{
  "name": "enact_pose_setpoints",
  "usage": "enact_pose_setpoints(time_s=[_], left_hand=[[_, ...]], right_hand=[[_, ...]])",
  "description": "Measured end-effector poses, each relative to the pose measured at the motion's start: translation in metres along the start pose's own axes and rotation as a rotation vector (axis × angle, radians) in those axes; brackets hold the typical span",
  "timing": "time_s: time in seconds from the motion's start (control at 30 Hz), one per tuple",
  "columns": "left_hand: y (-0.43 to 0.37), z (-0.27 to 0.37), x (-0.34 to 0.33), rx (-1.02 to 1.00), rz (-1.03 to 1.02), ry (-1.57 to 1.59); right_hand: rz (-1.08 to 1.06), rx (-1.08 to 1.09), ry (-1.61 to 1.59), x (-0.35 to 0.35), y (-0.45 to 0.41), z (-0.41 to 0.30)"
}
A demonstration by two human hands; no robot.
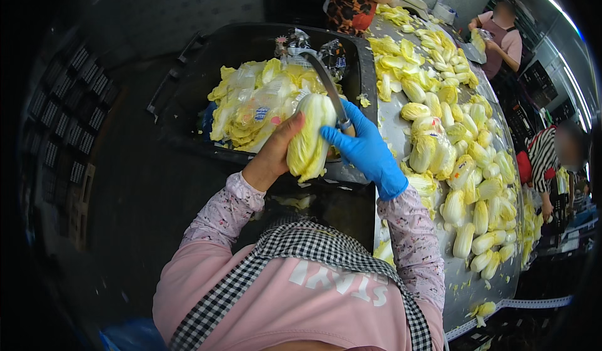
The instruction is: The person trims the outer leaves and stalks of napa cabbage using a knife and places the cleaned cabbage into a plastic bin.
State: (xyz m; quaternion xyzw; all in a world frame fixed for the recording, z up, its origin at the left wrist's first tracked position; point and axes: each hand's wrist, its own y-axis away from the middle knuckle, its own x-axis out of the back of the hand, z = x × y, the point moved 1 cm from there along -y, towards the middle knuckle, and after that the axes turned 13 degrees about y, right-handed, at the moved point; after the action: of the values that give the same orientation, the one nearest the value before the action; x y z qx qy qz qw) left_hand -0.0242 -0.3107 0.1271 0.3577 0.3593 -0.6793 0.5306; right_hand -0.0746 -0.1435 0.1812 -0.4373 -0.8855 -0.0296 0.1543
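Over the near edge of a black waste bin (368,111), my bare left hand (275,151) grips a napa cabbage (308,139) from its left side. The cabbage is upright in the view, its pale base at the top and yellow leaf tips towards me. My right hand (369,146), in a blue glove, holds a curved knife (328,80) by its wooden handle. Its blade points up and away, beside the cabbage base. The gloved thumb rests on the cabbage's right side. Inside the bin lie yellow outer leaves (235,101) and clear plastic wrappers (261,108).
A metal table (451,299) to my right carries many napa cabbages (479,191) and loose leaves (395,54). Co-workers stand at its far end (350,3) and along its far side (503,40). Black crates (61,111) are stacked at far left, near a wooden pallet (83,205).
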Motion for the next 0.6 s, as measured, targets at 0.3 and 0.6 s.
enact_pose_setpoints(time_s=[0.3, 0.6], left_hand=[[-0.006, -0.014, -0.012, -0.105, 0.113, -0.329], [0.002, 0.031, -0.014, 0.148, -0.077, 0.086]], right_hand=[[0.035, 0.020, 0.335, 0.007, 0.004, 0.019], [0.306, -0.035, 0.354, 0.036, -0.022, 0.039]])
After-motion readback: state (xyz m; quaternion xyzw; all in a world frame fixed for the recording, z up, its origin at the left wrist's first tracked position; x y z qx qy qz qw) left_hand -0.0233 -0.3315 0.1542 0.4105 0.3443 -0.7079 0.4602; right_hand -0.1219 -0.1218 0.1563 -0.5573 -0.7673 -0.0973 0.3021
